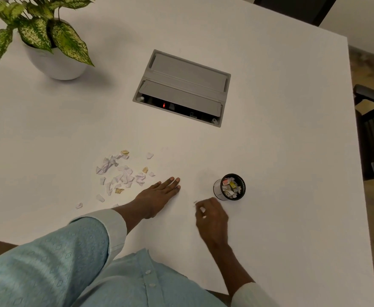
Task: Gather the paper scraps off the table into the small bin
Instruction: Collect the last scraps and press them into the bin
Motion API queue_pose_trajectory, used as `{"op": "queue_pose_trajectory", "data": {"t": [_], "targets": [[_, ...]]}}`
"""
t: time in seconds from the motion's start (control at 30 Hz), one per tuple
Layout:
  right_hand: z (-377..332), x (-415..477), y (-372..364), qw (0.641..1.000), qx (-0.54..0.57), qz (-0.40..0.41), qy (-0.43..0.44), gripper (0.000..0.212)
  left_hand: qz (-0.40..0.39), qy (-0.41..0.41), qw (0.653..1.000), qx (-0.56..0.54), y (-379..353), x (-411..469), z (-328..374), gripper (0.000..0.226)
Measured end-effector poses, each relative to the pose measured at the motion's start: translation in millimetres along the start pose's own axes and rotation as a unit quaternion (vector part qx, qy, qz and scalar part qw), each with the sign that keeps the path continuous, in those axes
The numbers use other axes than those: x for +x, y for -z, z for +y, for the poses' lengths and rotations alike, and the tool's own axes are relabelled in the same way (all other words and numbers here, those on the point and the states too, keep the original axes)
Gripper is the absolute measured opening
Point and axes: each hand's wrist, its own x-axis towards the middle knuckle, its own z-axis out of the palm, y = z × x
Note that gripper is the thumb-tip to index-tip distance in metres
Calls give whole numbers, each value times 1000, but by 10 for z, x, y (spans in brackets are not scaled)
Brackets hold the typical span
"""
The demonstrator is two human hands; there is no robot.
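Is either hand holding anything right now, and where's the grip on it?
The right hand is curled around small white scraps, pinched in the fingers. The left hand lies flat on the table, holding nothing.

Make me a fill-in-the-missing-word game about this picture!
1. The small bin stands nearest the ____ hand.
2. The left hand lies ____ on the table.
3. Most paper scraps still lie on the ____.
4. The potted plant has ____ leaves.

Missing words: right; flat; table; green
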Motion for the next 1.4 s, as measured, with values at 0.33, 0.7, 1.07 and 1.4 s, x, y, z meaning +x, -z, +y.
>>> {"op": "queue_pose_trajectory", "data": {"t": [0.33,0.7,1.07,1.4], "targets": [[366,641,662,994,-88,27,-62,21,-5,5,1000,11,21,-10,27,123],[485,487,468,974,-192,-106,-50,41,-1,3,1000,13,-34,7,2,120],[447,603,438,980,-170,-68,-77,29,-13,11,1000,19,41,-16,57,121],[-130,412,205,989,-132,37,46,2,7,15,1000,3,-67,-213,106,91]]}}
